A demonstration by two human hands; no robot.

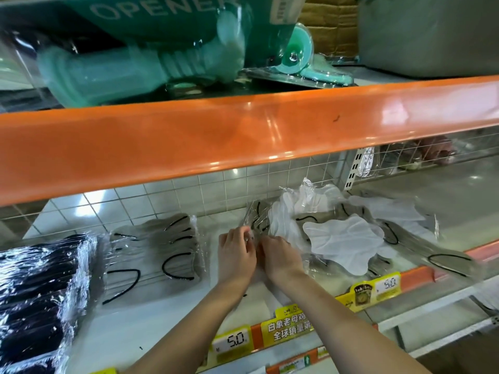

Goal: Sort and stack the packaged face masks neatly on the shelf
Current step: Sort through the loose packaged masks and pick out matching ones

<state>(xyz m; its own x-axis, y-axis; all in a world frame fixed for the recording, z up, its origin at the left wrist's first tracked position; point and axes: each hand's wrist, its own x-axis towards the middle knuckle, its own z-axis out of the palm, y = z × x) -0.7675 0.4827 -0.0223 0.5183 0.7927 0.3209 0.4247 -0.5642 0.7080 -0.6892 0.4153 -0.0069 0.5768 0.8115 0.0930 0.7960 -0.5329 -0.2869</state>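
Gleaming white shelf (151, 323) — orange rail (243, 136)

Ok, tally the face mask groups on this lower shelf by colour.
Black plastic-wrapped mask stack: 1
Neat grey plastic-wrapped mask stack: 1
Jumbled white-and-grey mask pile: 1
Clear grey mask packet pinched by left hand and right hand: 1
Total: 4

Both hands meet mid-shelf (167, 314): the left hand (236, 256) and right hand (280, 259) pinch a clear mask packet (258, 217). Grey masks (159, 249) lie left, black masks (37, 292) farther left, white masks (343, 244) heaped right.
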